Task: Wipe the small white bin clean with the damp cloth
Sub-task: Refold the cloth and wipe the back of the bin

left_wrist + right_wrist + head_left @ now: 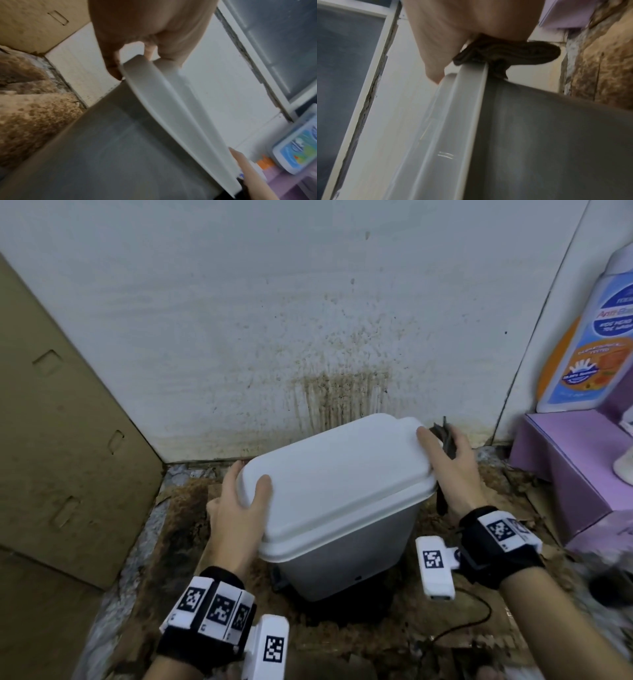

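Left hand: the left hand [236, 505] grips the near-left corner of the bin's lid [339, 477], thumb lying on top and fingers [112, 67] curled round the rim.
Bin: the small white bin [346, 556] stands on a stained floor [428, 604], its lid closed and held between both hands; its long axis runs from near-left to far-right, toward the wall.
Right hand: the right hand [452, 470] clasps the far-right corner of the lid, thumb on top, with a dark cloth [508, 54] pinched between its fingers and the lid's edge.
Key relation: the cloth lies against the right rim, so the right hand looks the better placed to wipe; the left hand, at the opposite corner, looks placed to steady the bin.
Cardboard: a brown sheet [61, 419] leans at the left.
Wall: a white wall [239, 302] behind the bin carries brown streaks and spatter.
Boxes: lilac boxes [568, 460] stand at the right.
Writing: a printed bottle picture [596, 337] on the right shows "Anti-Ba…", cut off at the frame edge; the smaller print is blurred.
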`<state>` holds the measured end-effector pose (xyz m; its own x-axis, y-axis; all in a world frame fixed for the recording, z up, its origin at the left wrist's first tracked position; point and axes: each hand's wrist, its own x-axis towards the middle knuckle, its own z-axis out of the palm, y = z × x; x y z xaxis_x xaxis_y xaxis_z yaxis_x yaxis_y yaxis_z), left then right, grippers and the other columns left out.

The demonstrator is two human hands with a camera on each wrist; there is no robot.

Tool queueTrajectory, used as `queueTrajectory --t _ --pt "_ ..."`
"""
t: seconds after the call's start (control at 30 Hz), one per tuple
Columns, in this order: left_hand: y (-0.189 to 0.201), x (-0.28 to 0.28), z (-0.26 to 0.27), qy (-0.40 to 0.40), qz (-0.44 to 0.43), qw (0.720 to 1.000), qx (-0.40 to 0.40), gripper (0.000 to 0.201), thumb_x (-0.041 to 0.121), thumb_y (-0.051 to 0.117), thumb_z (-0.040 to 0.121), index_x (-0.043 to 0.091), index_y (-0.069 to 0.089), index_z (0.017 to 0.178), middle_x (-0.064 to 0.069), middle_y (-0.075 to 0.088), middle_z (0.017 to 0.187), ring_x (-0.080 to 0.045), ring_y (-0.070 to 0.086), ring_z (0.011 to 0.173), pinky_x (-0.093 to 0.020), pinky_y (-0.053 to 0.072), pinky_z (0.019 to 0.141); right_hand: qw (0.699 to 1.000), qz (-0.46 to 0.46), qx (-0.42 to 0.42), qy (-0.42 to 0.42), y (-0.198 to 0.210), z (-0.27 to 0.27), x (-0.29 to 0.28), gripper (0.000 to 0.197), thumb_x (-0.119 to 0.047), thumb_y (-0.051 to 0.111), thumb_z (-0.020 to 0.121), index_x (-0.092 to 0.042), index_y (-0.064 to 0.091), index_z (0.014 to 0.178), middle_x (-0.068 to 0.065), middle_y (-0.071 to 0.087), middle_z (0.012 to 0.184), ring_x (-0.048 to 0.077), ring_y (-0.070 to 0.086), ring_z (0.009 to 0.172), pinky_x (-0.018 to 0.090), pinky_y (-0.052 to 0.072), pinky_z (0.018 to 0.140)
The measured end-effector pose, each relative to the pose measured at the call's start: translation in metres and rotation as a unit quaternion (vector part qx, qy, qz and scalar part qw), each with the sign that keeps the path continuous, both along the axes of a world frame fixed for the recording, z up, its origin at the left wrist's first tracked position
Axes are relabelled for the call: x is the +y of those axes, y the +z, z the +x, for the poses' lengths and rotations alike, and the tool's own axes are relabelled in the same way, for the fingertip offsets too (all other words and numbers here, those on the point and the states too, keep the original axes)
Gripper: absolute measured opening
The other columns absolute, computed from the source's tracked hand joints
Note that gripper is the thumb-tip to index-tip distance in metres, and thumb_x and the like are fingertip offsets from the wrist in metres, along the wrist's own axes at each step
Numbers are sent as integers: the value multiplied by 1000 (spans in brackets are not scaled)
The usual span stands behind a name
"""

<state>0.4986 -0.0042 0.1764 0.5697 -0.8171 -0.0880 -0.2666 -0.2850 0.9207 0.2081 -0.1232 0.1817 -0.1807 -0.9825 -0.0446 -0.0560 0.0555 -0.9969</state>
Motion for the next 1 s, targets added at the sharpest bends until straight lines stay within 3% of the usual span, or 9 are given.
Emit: queueTrajectory --t 0.1,0.23,0.3,0.43,0.67,0.83,0.9,1.0 --pt "3 3 -9 4 18 1000 -18 62 65 53 91 50 34 148 0 49 145 -27 47 134 -51 45 108 999 -17 6 51 4 -7 -3 65 -43 72 89 -24 47 146 -8 55 141 11 55 123 16 45 83" --pt "6 -1 -4 -20 -13 1000 -15 65 73 54 81 51 43 142 19 55 132 -23 47 136 -53 45 108 998 -37 -19 52 3 -7 2 58 -35 73 89 -26 52 142 -10 59 137 6 58 120 12 49 79" --pt "9 -6 2 -29 -12 999 -6 80 77 57 76 47 42 148 15 54 145 -20 51 135 -51 47 107 998 -48 -33 36 0 -6 6 57 -34 75 88 -25 54 141 -11 60 134 5 59 119 14 51 83" --pt "18 -26 16 -57 5 998 -5 82 77 60 78 48 37 151 11 50 152 -21 53 133 -51 49 106 996 -57 -54 -44 -8 0 20 61 -39 78 84 -28 55 139 -12 60 135 8 57 123 34 49 103" --pt "20 -54 36 -117 45 991 -49 73 66 54 93 43 27 157 5 45 156 -25 50 136 -50 43 111 993 -58 -31 -96 -11 19 48 64 -41 73 88 -29 47 146 -10 51 144 8 47 130 22 38 96" --pt "17 -48 32 -111 44 990 -81 72 66 50 95 40 27 158 7 37 161 -22 40 145 -48 35 117 994 -57 -34 -92 -11 18 50 56 -48 63 93 -29 49 144 -8 52 144 11 49 131 31 43 105" --pt "20 -45 29 -97 47 985 -132 70 65 49 96 35 33 157 2 42 159 -23 40 144 -48 35 116 993 -60 -39 -95 -9 19 51 52 -46 59 96 -28 50 144 -7 53 144 10 50 129 27 42 102" --pt "32 -39 20 -39 37 949 -310 59 54 52 98 27 47 150 -10 50 146 -30 40 137 -47 36 111 992 -59 -48 -97 -5 22 53 46 -42 54 100 -28 50 144 -6 53 143 9 49 127 24 39 100"
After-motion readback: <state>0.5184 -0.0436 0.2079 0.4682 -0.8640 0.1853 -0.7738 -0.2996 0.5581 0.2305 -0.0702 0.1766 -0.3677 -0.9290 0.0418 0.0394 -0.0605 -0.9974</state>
